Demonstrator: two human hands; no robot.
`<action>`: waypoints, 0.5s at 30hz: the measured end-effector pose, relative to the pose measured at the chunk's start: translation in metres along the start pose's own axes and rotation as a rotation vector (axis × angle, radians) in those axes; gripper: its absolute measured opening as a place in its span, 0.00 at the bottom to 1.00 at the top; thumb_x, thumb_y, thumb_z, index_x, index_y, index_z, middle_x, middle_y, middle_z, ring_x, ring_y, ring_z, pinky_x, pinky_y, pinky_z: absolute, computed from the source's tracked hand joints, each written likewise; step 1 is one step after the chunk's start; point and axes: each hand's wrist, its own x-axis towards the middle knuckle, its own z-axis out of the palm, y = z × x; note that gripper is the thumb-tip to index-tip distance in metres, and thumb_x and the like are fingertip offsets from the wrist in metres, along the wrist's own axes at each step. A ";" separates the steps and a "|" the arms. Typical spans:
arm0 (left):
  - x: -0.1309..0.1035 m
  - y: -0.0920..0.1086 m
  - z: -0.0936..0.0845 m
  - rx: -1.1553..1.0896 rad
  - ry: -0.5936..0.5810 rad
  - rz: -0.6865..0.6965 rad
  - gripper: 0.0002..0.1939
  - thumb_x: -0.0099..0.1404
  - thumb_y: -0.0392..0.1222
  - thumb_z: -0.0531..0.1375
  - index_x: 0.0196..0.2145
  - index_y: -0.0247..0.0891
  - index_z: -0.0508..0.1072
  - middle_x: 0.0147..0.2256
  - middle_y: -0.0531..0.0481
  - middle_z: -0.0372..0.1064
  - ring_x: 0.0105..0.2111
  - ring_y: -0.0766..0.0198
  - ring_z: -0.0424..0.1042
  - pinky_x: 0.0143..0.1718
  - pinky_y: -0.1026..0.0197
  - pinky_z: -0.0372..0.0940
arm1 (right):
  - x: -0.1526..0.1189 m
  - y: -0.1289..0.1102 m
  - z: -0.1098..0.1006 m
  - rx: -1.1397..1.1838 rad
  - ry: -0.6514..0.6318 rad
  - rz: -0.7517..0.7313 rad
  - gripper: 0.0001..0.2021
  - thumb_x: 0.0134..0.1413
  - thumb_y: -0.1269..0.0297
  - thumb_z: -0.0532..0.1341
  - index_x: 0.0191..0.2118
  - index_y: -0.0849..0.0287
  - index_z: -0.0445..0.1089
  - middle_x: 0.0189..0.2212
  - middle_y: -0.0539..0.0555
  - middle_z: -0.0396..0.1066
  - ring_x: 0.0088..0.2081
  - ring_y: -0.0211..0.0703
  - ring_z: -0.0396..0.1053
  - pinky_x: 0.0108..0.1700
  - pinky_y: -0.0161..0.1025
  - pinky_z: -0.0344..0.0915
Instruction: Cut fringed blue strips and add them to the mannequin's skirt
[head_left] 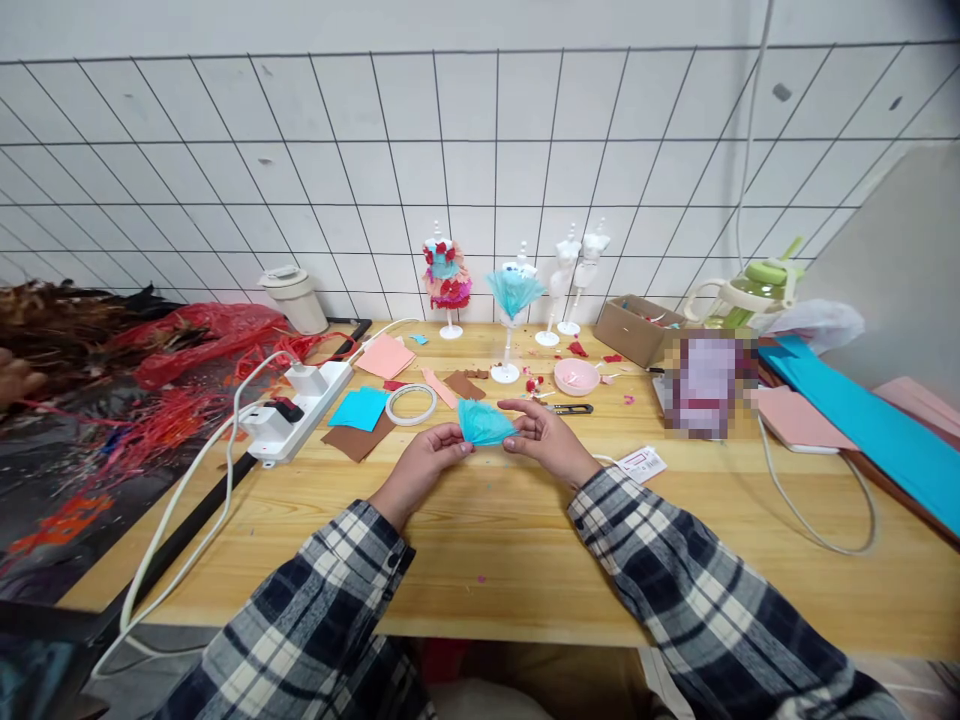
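Between my two hands, above the wooden table, is a fan-shaped piece of turquoise crepe paper (486,424). My left hand (436,455) pinches its left end between thumb and fingers. On the other end, my right hand (546,440) grips the right edge, its index finger stretched above. Behind them stands a small white dress form (507,340) wearing a turquoise pleated piece. To its left, another dress form (448,280) is covered in red, peach and blue ruffles. A roll of white tape (411,404) and a utility knife (570,409) lie near my hands.
White power strip (300,412) with cables runs along the left. Blue (360,408) and brown paper squares lie beside the tape. Behind are a pink dish (577,377), two bare dress forms (559,285) and a cardboard box (637,330). Another person's hand (19,380) shows far left.
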 end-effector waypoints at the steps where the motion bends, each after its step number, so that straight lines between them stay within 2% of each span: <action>1: 0.000 0.000 0.000 0.009 0.003 0.003 0.17 0.52 0.46 0.70 0.38 0.36 0.76 0.34 0.49 0.76 0.36 0.61 0.72 0.42 0.60 0.63 | 0.000 -0.001 -0.002 -0.018 -0.015 -0.010 0.32 0.41 0.65 0.70 0.55 0.55 0.65 0.31 0.48 0.71 0.36 0.40 0.72 0.42 0.41 0.66; 3: 0.000 0.000 -0.001 0.044 0.017 0.019 0.16 0.52 0.46 0.70 0.37 0.37 0.76 0.34 0.49 0.76 0.36 0.60 0.73 0.43 0.59 0.63 | -0.001 -0.003 -0.004 -0.049 -0.037 -0.064 0.30 0.42 0.64 0.69 0.55 0.54 0.66 0.41 0.53 0.74 0.45 0.45 0.71 0.48 0.44 0.65; 5: 0.000 0.000 -0.002 0.104 0.007 0.034 0.16 0.52 0.46 0.69 0.36 0.36 0.77 0.35 0.49 0.76 0.37 0.59 0.73 0.44 0.58 0.63 | -0.002 -0.005 -0.005 -0.079 -0.023 -0.127 0.26 0.44 0.62 0.68 0.53 0.54 0.69 0.51 0.55 0.71 0.54 0.48 0.66 0.55 0.47 0.61; 7: -0.001 -0.001 -0.001 0.161 -0.035 0.034 0.15 0.52 0.47 0.69 0.36 0.36 0.77 0.36 0.48 0.76 0.39 0.57 0.73 0.45 0.57 0.64 | -0.003 -0.005 -0.002 -0.122 0.009 -0.151 0.23 0.47 0.58 0.67 0.51 0.55 0.71 0.54 0.56 0.69 0.56 0.49 0.64 0.58 0.48 0.58; 10: -0.001 -0.002 0.000 0.216 -0.097 0.026 0.14 0.53 0.46 0.68 0.35 0.36 0.77 0.36 0.48 0.76 0.38 0.57 0.73 0.44 0.57 0.64 | -0.004 -0.002 0.007 -0.157 0.056 -0.127 0.20 0.48 0.53 0.67 0.47 0.56 0.74 0.49 0.58 0.73 0.51 0.50 0.68 0.55 0.49 0.61; 15: -0.003 -0.002 0.003 0.319 -0.133 0.032 0.11 0.53 0.45 0.67 0.33 0.36 0.77 0.34 0.49 0.75 0.35 0.59 0.72 0.42 0.59 0.65 | -0.002 0.002 0.015 -0.087 0.143 -0.065 0.15 0.43 0.53 0.69 0.33 0.59 0.74 0.34 0.56 0.76 0.36 0.46 0.72 0.45 0.46 0.67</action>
